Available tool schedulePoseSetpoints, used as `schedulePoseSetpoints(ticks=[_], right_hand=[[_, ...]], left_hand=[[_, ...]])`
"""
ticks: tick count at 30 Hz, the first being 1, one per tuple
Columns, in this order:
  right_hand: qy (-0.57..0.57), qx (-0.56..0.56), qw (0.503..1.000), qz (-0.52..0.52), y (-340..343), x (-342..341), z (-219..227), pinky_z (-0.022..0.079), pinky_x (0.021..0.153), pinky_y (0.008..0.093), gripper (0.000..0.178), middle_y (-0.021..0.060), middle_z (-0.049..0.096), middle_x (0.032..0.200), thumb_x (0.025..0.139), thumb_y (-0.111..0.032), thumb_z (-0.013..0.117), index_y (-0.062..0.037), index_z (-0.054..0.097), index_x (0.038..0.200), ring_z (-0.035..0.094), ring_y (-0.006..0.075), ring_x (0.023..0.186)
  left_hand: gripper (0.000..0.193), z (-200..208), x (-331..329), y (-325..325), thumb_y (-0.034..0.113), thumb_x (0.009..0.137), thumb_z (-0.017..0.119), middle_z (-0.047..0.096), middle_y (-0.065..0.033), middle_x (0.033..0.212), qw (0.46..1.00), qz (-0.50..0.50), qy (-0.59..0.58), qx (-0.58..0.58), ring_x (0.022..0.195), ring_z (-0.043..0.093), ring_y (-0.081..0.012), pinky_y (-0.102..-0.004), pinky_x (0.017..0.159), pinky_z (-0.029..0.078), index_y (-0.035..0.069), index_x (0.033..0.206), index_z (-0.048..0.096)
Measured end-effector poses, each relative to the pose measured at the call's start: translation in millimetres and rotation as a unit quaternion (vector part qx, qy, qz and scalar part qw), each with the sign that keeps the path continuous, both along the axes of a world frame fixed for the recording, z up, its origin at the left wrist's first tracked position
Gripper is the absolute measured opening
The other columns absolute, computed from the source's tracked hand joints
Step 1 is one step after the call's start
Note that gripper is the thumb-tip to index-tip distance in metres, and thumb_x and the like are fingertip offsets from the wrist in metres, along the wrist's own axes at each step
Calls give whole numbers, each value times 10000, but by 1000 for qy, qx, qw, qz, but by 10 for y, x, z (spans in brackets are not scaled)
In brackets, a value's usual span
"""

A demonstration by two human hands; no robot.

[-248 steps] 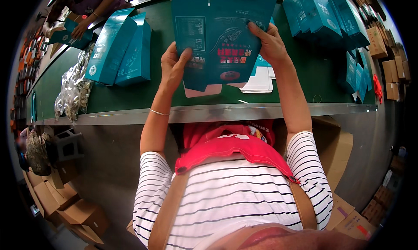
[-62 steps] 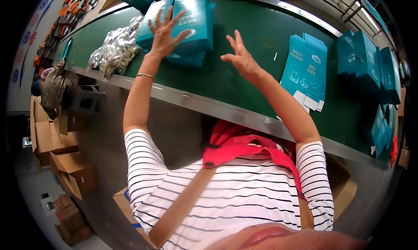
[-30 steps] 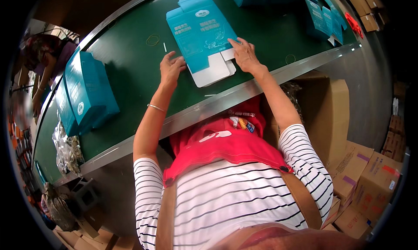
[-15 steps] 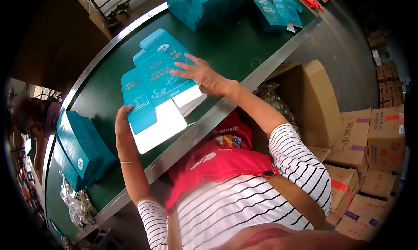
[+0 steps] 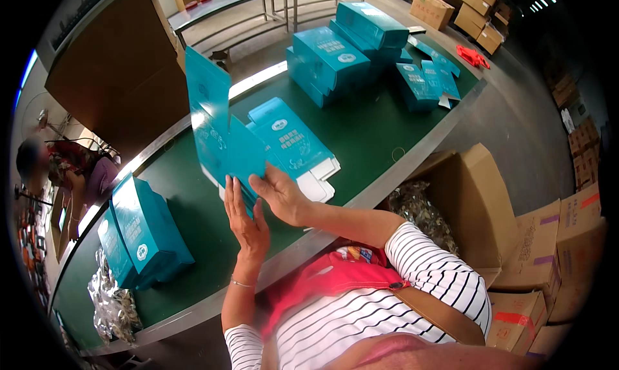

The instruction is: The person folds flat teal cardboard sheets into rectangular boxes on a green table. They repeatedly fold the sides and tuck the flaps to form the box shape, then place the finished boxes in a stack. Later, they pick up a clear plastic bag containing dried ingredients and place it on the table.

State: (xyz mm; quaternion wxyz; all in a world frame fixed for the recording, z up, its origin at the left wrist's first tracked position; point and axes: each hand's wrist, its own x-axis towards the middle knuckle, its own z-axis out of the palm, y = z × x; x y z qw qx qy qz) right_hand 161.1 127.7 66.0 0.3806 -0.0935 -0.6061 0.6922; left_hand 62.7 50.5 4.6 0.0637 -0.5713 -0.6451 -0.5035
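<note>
Right hand (image 5: pixel 282 192) on carton (image 5: pixel 218 136), lengthwise — apparently upright

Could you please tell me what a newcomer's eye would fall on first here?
Probably the glossy teal cardboard carton raised above the green tabletop, left of the picture's centre, with the left hand and right hand at its lower end. Next might come the bright red, crumpled-looking object by the table's far right end, then the shiny, clear plastic bags at the table's left, low in the picture.
</note>
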Motion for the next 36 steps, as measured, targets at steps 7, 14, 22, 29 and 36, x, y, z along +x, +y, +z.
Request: schedulePoseSetpoints(ticks=[7, 14, 22, 29, 36], right_hand=[[-141, 463, 849, -213, 701, 36, 262, 245, 1106, 393, 610, 110, 303, 1471, 919, -234, 553, -96, 269, 1440, 257, 299, 1369], [-199, 524, 805, -194, 926, 1, 395, 382, 1028, 389, 568, 132, 513, 1294, 812, -16, 635, -97, 436, 1337, 451, 324, 1226], [-297, 463, 835, 9, 1065, 56, 544, 475, 795, 295, 283, 77, 629, 998, 808, -110, 691, -36, 629, 1074, 581, 212, 858], [-433, 332, 789, 282, 1224, 47, 669, 495, 783, 290, 436, 128, 659, 897, 778, -315, 712, 33, 661, 1034, 617, 199, 790], [-682, 254, 576, 372, 1197, 54, 448, 383, 996, 389, 873, 194, 503, 1302, 727, -555, 698, -47, 400, 1372, 464, 295, 1208]], left_hand=[[180, 223, -418, -190, 18, 913, 481, 666, -72, 830, 970, 16, -244, 16, 737, 604, -93, -238, 668, 478, -20, 1048, 594], [189, 70, -588, -258, -21, 895, 517, 645, -14, 914, 945, -13, -326, 28, 816, 561, -51, -181, 728, 447, -34, 1064, 601], [183, 3, -571, -297, -25, 894, 524, 643, -20, 903, 928, -17, -364, 76, 804, 553, -58, -175, 730, 435, -43, 1061, 597], [168, -28, -641, -215, -33, 857, 554, 646, -25, 818, 959, -24, -277, 47, 758, 556, -63, -207, 698, 456, -16, 1007, 628], [173, -11, -593, -122, -4, 854, 572, 638, -72, 753, 975, -62, -206, -48, 667, 587, -121, -241, 636, 469, 9, 1017, 629]])
